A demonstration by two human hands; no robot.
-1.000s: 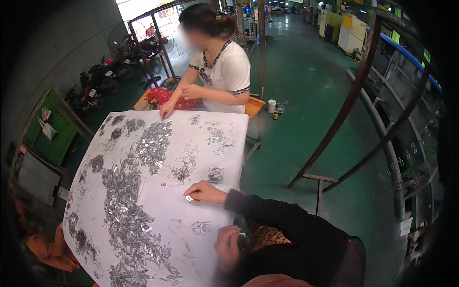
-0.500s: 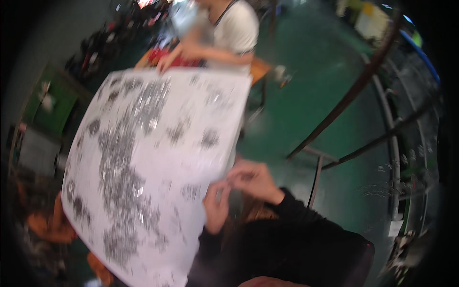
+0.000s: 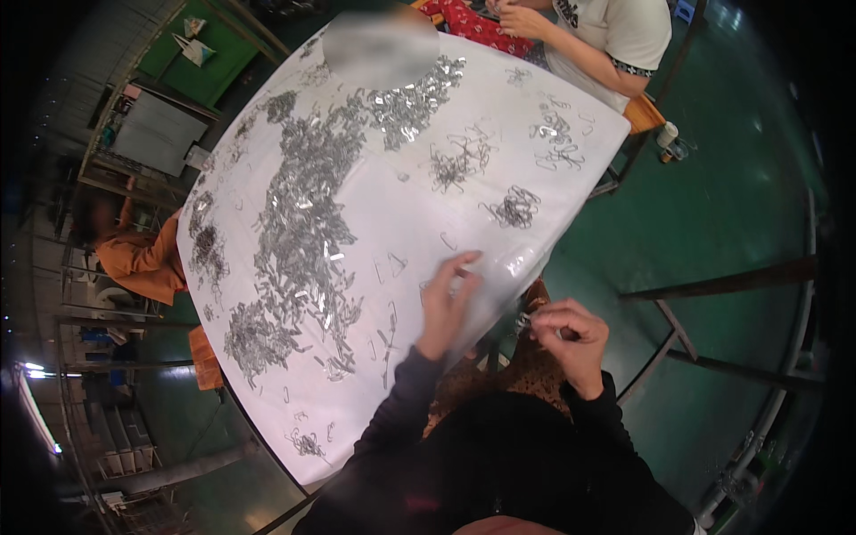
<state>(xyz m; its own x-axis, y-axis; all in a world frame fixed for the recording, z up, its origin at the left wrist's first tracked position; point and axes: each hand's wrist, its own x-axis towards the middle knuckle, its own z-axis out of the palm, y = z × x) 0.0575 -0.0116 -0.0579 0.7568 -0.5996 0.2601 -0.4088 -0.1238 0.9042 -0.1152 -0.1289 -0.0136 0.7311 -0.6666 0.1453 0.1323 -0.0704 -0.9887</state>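
Note:
A table (image 3: pixel 374 196) under a white sheet carries a long heap of small shiny metal pieces (image 3: pixel 312 192), flat and oblong. Smaller tangles of bent wire hooks (image 3: pixel 513 209) lie along its right side. My left hand (image 3: pixel 443 308) is over the near right part of the sheet, thumb and fingers apart, slightly blurred; nothing shows in it. Just off the table's edge, above my lap, my right hand (image 3: pixel 575 343) pinches a small bunch of metal hooks (image 3: pixel 523 323) between thumb and fingertips. How many it holds I cannot tell.
A co-worker in a white shirt (image 3: pixel 620 40) sits at the far right edge, hands together. Another person in orange (image 3: pixel 147 263) is on the left. A dark metal frame (image 3: pixel 727 281) stands at right on the green floor (image 3: pixel 678 214).
My hands, together at the table edge before, are now apart: the left over the sheet, the right to the right with the hooks. The view has shifted, and the co-worker's hand has left the table edge.

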